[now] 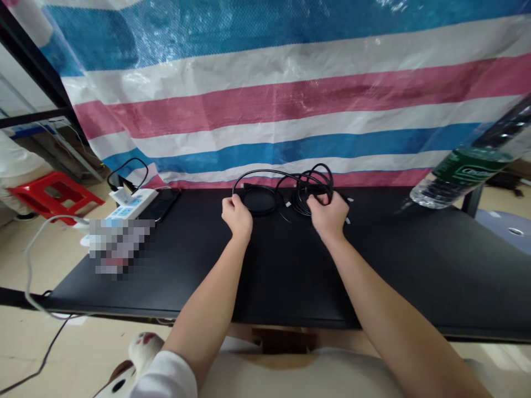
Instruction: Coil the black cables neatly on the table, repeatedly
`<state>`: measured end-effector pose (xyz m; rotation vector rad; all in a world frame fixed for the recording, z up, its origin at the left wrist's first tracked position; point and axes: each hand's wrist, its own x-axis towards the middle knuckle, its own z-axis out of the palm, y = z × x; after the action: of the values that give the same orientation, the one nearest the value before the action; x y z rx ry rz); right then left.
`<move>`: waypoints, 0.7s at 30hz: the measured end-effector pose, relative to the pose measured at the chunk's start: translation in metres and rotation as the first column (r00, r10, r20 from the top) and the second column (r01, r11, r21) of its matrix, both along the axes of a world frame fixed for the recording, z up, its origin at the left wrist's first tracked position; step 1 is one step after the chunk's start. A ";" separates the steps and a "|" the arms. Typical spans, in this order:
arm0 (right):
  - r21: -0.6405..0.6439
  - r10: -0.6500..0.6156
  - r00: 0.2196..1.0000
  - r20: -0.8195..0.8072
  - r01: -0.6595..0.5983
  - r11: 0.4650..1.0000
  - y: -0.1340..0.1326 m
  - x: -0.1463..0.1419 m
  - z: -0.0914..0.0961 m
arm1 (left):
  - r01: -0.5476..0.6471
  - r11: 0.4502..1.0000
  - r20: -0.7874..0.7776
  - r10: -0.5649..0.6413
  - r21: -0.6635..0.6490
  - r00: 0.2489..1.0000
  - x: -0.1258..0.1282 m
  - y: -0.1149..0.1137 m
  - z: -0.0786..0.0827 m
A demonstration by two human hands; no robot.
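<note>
Black cables [286, 193]: thin, glossy, tangled in round loops at the far edge of the matte black surface [290, 276]. Left hand [237, 215] curled, gripping the left coil; right hand [329, 214] clenched on the right bundle. Striped woven tarp [282, 99] hangs behind. White power strip [133, 204] far left; clear plastic bottle [464, 171], green label, tilted at right.

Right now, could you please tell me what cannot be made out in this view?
- Head view: right hand fingers buried in the black cables.
- Left hand grip hidden by its back.
- Item beside the power strip is pixelated.
- Water bottle blurred, cut by the right edge.
</note>
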<state>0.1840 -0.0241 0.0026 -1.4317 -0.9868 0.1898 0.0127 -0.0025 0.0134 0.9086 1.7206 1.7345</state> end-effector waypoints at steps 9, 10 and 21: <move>0.102 0.168 0.803 -0.572 -0.134 0.986 0.005 0.016 0.008 | 0.548 0.836 0.196 -0.531 -0.040 0.825 0.005 0.000 -0.003; 0.135 0.232 0.759 -0.608 -0.189 0.973 0.004 0.013 0.009 | 0.652 0.757 0.233 -0.627 -0.039 0.743 0.008 -0.001 -0.004; 0.218 0.586 0.482 -0.652 -0.621 0.753 -0.005 -0.011 0.003 | 0.797 0.601 0.248 -0.764 -0.064 0.596 0.025 -0.009 -0.018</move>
<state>0.1733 -0.0295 0.0054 -0.8417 -0.7985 1.2154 0.0379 -0.0112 -0.0043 1.1400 1.0329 1.0030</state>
